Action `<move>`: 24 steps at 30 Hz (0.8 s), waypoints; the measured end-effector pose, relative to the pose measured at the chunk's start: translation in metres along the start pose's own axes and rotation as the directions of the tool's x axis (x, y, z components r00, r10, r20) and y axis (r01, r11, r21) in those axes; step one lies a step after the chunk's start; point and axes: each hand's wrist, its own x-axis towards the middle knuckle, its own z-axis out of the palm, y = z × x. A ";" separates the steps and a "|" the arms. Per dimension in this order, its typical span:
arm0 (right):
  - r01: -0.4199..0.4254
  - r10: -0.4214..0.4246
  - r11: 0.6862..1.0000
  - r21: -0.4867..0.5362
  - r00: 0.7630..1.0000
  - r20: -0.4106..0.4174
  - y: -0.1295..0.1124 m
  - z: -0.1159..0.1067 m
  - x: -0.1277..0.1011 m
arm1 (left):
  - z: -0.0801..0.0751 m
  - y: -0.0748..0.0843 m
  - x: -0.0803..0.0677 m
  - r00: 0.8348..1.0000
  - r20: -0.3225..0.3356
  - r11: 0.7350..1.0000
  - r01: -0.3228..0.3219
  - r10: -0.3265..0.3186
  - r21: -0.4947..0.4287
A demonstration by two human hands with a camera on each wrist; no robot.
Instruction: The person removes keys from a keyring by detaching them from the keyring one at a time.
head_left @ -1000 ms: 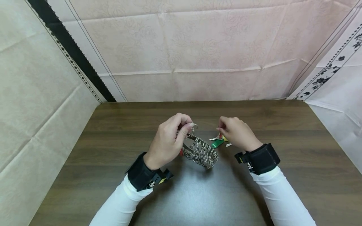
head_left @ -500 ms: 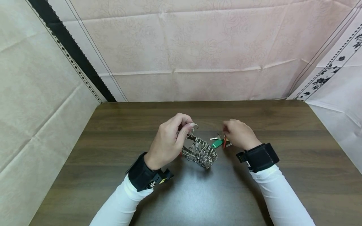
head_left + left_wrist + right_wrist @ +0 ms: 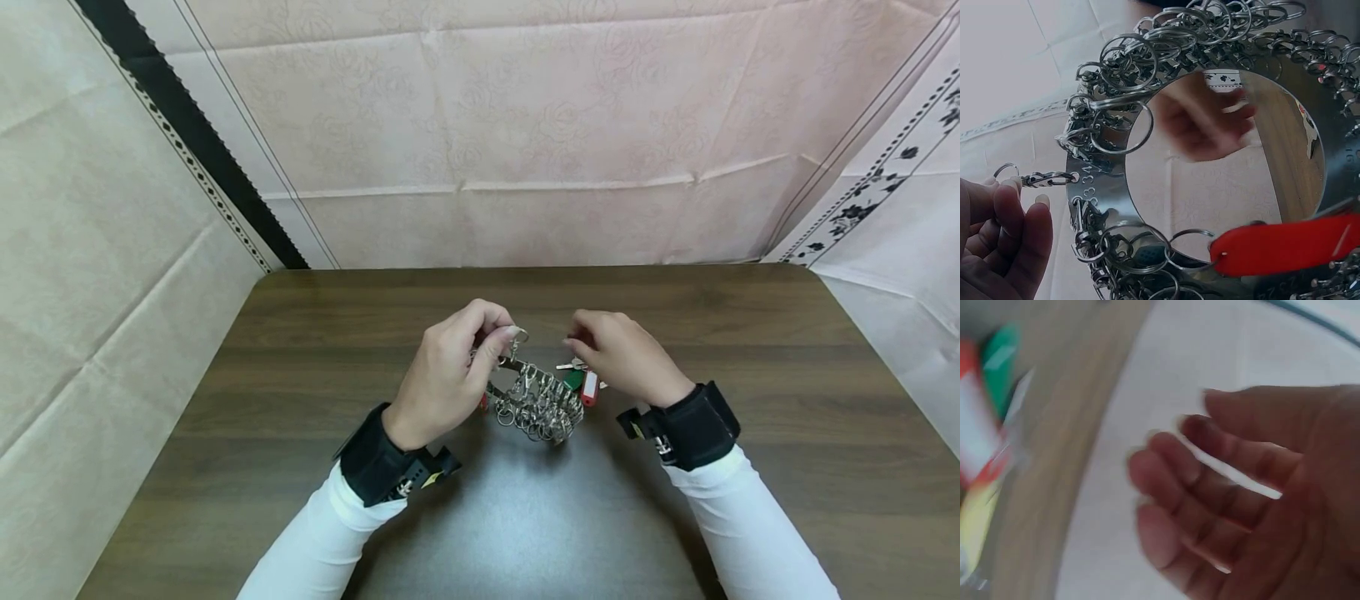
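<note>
My left hand (image 3: 453, 375) pinches a small key ring (image 3: 1007, 167) chained to a flat metal hoop (image 3: 1107, 200). Many split rings (image 3: 540, 404) on short chains hang around that hoop, which is held tilted over the table. A red key tag (image 3: 1285, 244) dangles from one of them in the left wrist view. Bare of any object, my right hand (image 3: 622, 354) hovers with fingers loosely bent, as the right wrist view shows. Below it lie keys (image 3: 572, 365) with a red-and-white tag (image 3: 590, 388), a green tag (image 3: 573, 380) and a yellow tag (image 3: 979, 519).
A brown wood-grain table (image 3: 337, 400) spans the view. Pale cloth (image 3: 562, 125) hangs behind its far edge and on both sides. Each wrist wears a black strap (image 3: 690, 421) with a camera.
My right hand pulled a red tag rightward, let go of it and came back left. The tag now lies white label up beside the green one. My left hand barely moved.
</note>
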 end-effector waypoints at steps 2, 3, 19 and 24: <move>0.058 -0.055 0.995 0.075 0.998 -0.041 -0.014 -0.007 -0.004 | 0.000 0.000 0.000 1.000 0.006 1.000 0.002 -0.002 -0.002; 0.090 -0.083 0.989 0.114 0.995 -0.063 -0.021 -0.010 -0.007 | 0.000 0.000 0.000 1.000 0.009 1.000 0.002 -0.002 -0.002; 0.373 -0.312 0.763 0.527 0.928 -0.205 -0.067 -0.016 -0.025 | 0.005 0.004 -0.001 0.995 0.093 0.992 0.056 -0.046 -0.115; 0.395 -0.304 0.763 0.512 0.918 -0.255 -0.067 -0.015 -0.024 | 0.006 0.002 0.000 0.993 0.112 0.989 0.054 -0.039 -0.139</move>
